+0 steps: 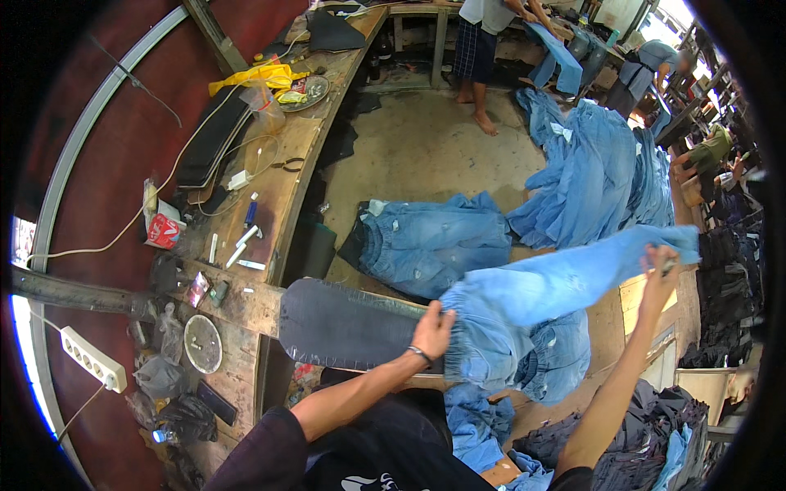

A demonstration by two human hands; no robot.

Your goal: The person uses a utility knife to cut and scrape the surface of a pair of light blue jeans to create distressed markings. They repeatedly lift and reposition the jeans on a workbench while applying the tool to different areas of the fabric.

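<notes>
A pair of light-blue denim pants (540, 282) with a gathered elastic waistband stretches in front of me. My left hand (432, 331) grips it at the waistband, fingers wrapped over the edge. At the far right, my right hand (660, 266) is closed at the raised leg end, which is smeared by motion. Something small and dark shows at its fingers, too blurred to name. A long black padded board (352, 323) juts from the workbench toward the pants, its right end hidden by my left hand and the cloth.
Folded denim pants (438, 245) lie beyond the board, and a large denim heap (581, 172) stands further right. On the wooden workbench (282, 192) are pliers (288, 165), white markers (242, 237) and a round tray (203, 344). Dark clothes (655, 434) lie near right. Other people work at the back.
</notes>
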